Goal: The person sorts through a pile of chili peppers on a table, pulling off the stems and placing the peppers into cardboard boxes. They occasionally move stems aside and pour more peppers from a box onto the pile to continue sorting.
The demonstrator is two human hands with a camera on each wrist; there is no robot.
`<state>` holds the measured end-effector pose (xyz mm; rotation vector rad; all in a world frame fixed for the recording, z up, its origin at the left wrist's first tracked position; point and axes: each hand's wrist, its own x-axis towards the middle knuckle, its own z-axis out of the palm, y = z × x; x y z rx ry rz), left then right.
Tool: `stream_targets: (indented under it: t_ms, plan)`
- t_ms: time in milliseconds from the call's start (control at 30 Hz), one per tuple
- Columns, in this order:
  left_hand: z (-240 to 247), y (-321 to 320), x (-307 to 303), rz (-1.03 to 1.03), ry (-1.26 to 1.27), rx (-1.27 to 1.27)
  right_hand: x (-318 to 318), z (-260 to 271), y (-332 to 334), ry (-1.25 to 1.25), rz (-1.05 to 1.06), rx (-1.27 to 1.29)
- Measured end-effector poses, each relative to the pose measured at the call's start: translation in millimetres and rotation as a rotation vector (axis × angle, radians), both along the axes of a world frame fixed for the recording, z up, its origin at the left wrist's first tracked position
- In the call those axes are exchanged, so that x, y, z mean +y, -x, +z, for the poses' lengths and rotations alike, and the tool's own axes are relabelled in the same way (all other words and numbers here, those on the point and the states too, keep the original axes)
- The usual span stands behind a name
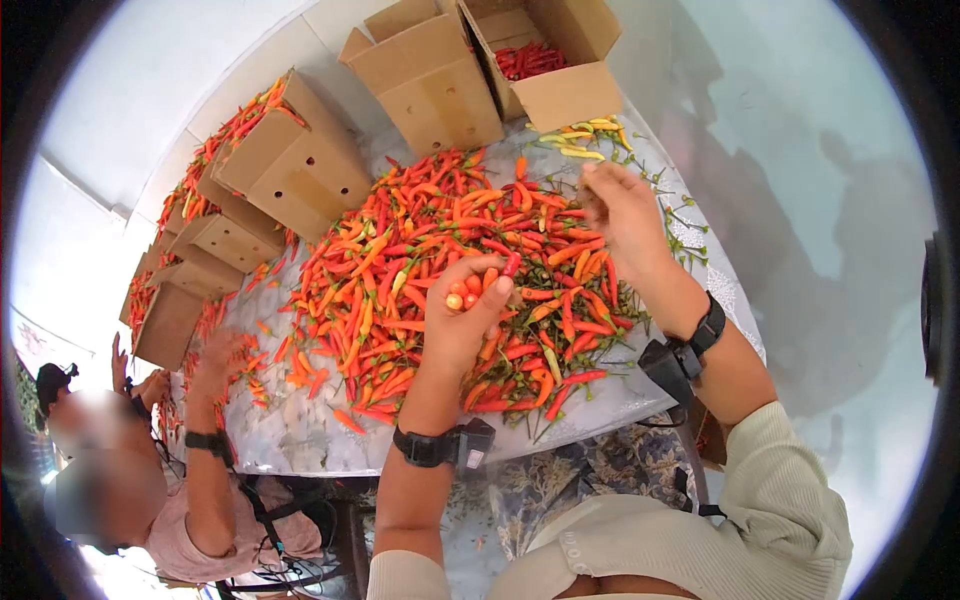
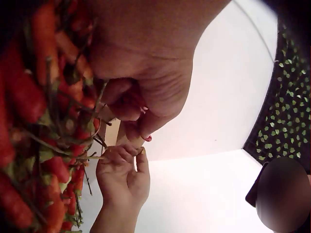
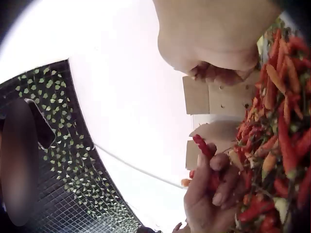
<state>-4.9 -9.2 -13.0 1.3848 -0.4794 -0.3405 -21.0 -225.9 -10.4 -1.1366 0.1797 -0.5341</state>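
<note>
My left hand (image 1: 462,318) is over the middle of a wide heap of red and orange chili peppers (image 1: 400,262). It holds several chili peppers in its curled fingers, and a red chili pepper (image 1: 512,264) sticks up between thumb and forefinger. In the right wrist view that red chili pepper (image 3: 203,145) shows wrinkled skin and no stem. To the right, my right hand (image 1: 630,215) is raised near the heap's right side, beside yellow chili peppers (image 1: 590,136). Its fingers are bent, with thumb and fingertip close together in the left wrist view; no chili pepper shows there.
Loose green stems (image 1: 685,225) lie along the table's right edge. A box (image 1: 570,90) at the back holds dark red chilies; another cardboard box (image 1: 430,95) stands beside it. More boxes (image 1: 300,165) with chilies line the left. Another person (image 1: 200,510) works at the table's left.
</note>
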Motion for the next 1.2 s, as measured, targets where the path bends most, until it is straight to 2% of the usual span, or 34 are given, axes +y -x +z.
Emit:
stream_targets:
  t_ms: [67, 167, 267, 333, 400, 533, 633, 667, 733, 867, 933, 1033, 1100, 1167, 1200]
  plan:
    - [0, 1, -1, 0.023, -0.006, 0.007, -7, 3, -2, 0.24, -0.384, 0.004]
    - [1, 1, -4, 0.043, -0.008, -0.001, -22, 1, -2, 0.467, -0.437, 0.034]
    - [-1, -2, 2, -0.007, 0.007, 0.005, -6, 3, -1, 0.497, -0.058, 0.015]
    - [2, 1, 2, 0.0, -0.013, -0.002, 18, 6, 8, 0.505, 0.162, -0.1]
    - [1, 2, 0, -0.003, 0.016, 0.005, 30, 11, 18, 0.666, 0.345, -0.177]
    - [0, 0, 4, -0.021, 0.038, -0.017, 40, 9, 23, 0.738, 0.37, -0.116]
    - [0, 0, 2, -0.02, 0.044, -0.033, 40, 18, 25, 0.523, 0.035, -0.147]
    - [0, 1, 2, -0.016, 0.036, -0.034, 38, 28, 29, 0.644, -0.273, -0.213]
    - [3, -1, 2, -0.004, 0.034, -0.043, 23, 44, 32, 0.576, -0.514, -0.438]
    - [3, 1, 1, 0.021, 0.005, -0.032, 10, 109, 62, 0.665, -0.955, -0.906]
    - [6, 2, 3, 0.019, 0.008, -0.019, 8, 137, 72, 0.667, -1.149, -1.03]
    - [6, 0, 3, -0.018, 0.091, 0.01, -1, 156, 63, 0.689, -1.296, -0.978]
    - [9, 0, 2, -0.015, 0.093, 0.039, -41, 156, 15, 0.994, -1.495, -0.815]
    - [9, 1, 3, -0.02, 0.064, 0.047, -52, 154, -28, 1.15, -1.083, -0.518]
    - [8, 0, 3, -0.013, 0.061, 0.02, -65, 129, -48, 1.388, -1.085, -0.311]
